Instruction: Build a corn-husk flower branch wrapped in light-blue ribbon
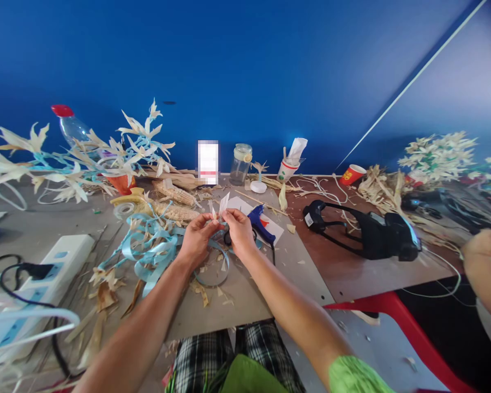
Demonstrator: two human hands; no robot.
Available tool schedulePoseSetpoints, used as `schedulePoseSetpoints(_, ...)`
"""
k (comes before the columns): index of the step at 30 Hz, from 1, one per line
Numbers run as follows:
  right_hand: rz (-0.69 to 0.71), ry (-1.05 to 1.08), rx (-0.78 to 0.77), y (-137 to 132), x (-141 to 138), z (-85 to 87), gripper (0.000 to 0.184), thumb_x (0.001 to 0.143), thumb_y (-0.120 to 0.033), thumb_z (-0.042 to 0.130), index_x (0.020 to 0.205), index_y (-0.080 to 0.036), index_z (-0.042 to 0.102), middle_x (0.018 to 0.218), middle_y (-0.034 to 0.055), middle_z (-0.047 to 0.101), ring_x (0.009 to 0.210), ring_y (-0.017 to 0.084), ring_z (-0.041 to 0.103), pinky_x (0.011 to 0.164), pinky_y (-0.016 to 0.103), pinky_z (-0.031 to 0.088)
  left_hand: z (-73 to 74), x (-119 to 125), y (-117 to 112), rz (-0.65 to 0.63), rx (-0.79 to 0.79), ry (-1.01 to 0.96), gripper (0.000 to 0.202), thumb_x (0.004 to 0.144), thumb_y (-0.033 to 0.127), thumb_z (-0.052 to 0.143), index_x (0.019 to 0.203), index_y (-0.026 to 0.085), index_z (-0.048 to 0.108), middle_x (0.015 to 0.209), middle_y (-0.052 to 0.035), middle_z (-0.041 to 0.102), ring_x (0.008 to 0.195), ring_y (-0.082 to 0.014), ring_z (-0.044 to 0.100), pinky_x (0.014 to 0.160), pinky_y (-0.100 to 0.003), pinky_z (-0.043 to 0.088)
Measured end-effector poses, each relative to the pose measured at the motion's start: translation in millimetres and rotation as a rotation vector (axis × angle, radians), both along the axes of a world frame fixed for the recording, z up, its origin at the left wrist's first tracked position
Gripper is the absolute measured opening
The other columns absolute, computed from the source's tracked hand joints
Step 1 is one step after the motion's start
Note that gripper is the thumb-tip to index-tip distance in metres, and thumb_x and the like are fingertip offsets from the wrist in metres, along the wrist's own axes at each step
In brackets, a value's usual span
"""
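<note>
My left hand [195,238] and my right hand [240,232] meet above the grey table [253,295], both pinching a small pale corn-husk petal piece [221,207] that sticks up between the fingertips. Light blue ribbon [151,248] lies in loops just left of my left hand. A blue glue gun [261,225] rests right behind my right hand on a white sheet. Dried corn cobs [172,203] lie beyond the hands.
Husk flower branches [85,158] and a bottle stand at left, a white power strip [45,273] at near left. A jar [240,162], paper cups [287,169] and a black headset [376,232] lie behind and right. Another person's arm [485,267] shows at the far right.
</note>
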State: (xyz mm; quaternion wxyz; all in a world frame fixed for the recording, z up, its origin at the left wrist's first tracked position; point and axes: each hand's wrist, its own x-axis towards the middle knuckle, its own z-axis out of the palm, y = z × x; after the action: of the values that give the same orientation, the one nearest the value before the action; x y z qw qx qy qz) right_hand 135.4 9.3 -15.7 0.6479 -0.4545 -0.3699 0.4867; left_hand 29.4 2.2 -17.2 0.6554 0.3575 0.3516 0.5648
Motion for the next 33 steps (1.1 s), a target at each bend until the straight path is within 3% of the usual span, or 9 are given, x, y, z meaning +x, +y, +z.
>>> schedulePoseSetpoints(5, -0.081, -0.035, -0.029, 1.7, 1.1, -0.9, 0.019, 0.065, -0.036, 0.063, 0.068, -0.017, 0.064, 0.061, -0.0033, 0.059, 0.060, 0.012, 0.047, 0.063, 0.025, 0.038, 2.7, 0.0, -1.0, 0.008, 0.009, 0.001, 0.029, 0.058, 0.027, 0.080, 0.079, 0.016, 0.063, 0.082, 0.0001, 0.067, 0.063, -0.0092, 0.061, 0.069, -0.024, 0.047)
schedulePoseSetpoints(11, -0.047, -0.024, -0.012, 0.7, -1.7, -1.5, 0.020, 0.066, -0.038, 0.063, 0.069, -0.019, 0.065, 0.066, -0.0004, 0.064, 0.067, 0.015, 0.054, 0.067, 0.027, 0.042, 2.6, 0.0, -0.1, -0.008, 0.015, 0.017, 0.028, 0.057, 0.028, 0.080, 0.077, 0.015, 0.064, 0.074, 0.0004, 0.066, 0.064, -0.0097, 0.061, 0.068, -0.023, 0.047)
schedulePoseSetpoints(21, -0.103, -0.229, 0.113, 1.7, -4.3, -12.5, 0.018, 0.072, -0.036, 0.059, 0.070, -0.019, 0.067, 0.075, 0.0025, 0.065, 0.076, 0.016, 0.058, 0.074, 0.027, 0.044, -5.1, -3.0, 7.0, 0.052, 0.025, 0.100, 0.028, 0.057, 0.029, 0.080, 0.074, 0.014, 0.064, 0.069, 0.0003, 0.063, 0.061, -0.0090, 0.058, 0.062, -0.021, 0.047)
schedulePoseSetpoints(28, -0.058, -0.070, 0.029, -1.7, 6.8, 6.5, 0.024, 0.069, -0.041, 0.060, 0.077, -0.019, 0.066, 0.078, 0.0017, 0.066, 0.078, 0.017, 0.057, 0.076, 0.028, 0.043, -4.2, -3.7, 6.6, 0.077, 0.054, 0.155, 0.027, 0.058, 0.032, 0.080, 0.072, 0.014, 0.066, 0.067, 0.0005, 0.061, 0.059, -0.0086, 0.055, 0.060, -0.021, 0.044)
schedulePoseSetpoints(33, -0.022, -0.124, 0.055, 1.2, 17.0, 12.9, 0.032, 0.074, -0.049, 0.055, 0.068, -0.019, 0.062, 0.065, -0.0006, 0.058, 0.066, 0.014, 0.050, 0.067, 0.025, 0.041, -3.8, -2.8, 4.1, 0.069, 0.089, 0.227, 0.025, 0.058, 0.032, 0.079, 0.072, 0.014, 0.067, 0.064, 0.0009, 0.062, 0.058, -0.0089, 0.054, 0.059, -0.021, 0.042)
